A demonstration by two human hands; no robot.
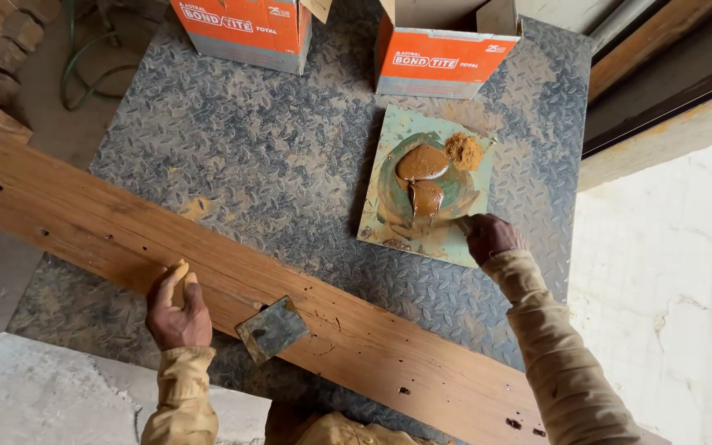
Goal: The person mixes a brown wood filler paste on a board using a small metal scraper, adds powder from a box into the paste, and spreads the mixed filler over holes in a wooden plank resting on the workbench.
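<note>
A long wooden plank [232,276] lies slantwise across the tread-plate floor [274,156], its small dark holes unfilled as far as shows. The green mixing board [385,202] carries brown filler paste [422,169] already blended (some dry sawdust [463,151] remains). A scraper [272,330] rests on the plank. The left hand [176,309] lies open on the plank; the right hand [489,237] is closed around a tool at the paste.

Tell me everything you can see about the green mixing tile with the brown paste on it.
The green tile is a square, flat slab, pale green and heavily smeared, lying tilted on the metal checker plate just below an orange box. Two glossy brown paste blobs sit near its middle, with a small heap of tan sawdust-like powder at its upper right. The right hand works at its lower right corner, apparently holding a small tool to the smeared surface.
</note>
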